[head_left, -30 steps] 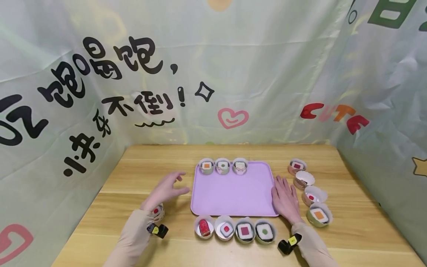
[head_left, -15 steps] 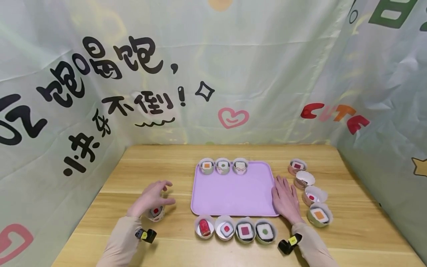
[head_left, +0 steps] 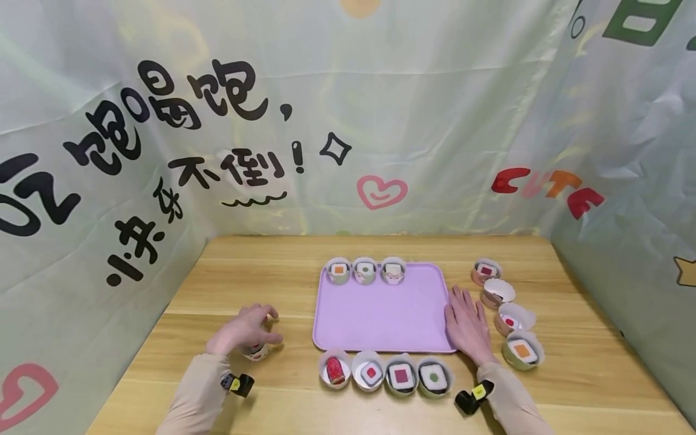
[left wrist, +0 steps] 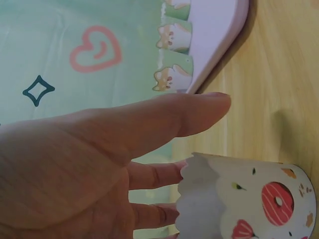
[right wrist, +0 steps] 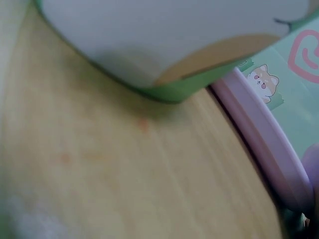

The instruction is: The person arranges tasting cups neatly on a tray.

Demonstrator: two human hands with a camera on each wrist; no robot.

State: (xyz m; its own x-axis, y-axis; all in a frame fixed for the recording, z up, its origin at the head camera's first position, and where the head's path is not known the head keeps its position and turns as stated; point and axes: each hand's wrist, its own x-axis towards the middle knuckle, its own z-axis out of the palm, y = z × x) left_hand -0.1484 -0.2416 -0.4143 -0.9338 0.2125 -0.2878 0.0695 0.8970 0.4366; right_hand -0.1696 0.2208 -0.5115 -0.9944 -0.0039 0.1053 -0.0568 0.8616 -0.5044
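Observation:
My left hand [head_left: 247, 329] is over a patterned paper baking cup [head_left: 256, 353] at the left of the table and partly covers it. In the left wrist view this cup [left wrist: 244, 199] is white with a scalloped rim and a printed doughnut. The thumb stretches straight past it, apart from its wall, while the other fingers reach behind the rim. My right hand [head_left: 469, 323] lies flat at the right edge of a lilac tray [head_left: 383, 317], fingers extended. Three cups with sushi-like pieces, one an orange-centred piece [head_left: 339, 270], line the tray's far left edge.
Several cups in a row, one with a red roll [head_left: 335, 370], stand along the tray's near side. To the right, several more cups [head_left: 523, 350] form a slanting line. A printed cloth [head_left: 435, 121] hangs behind the wooden table [head_left: 304, 411].
My left hand has moved left and down from beside the tray to the cup at the left, covering more of it. The right hand stays in place.

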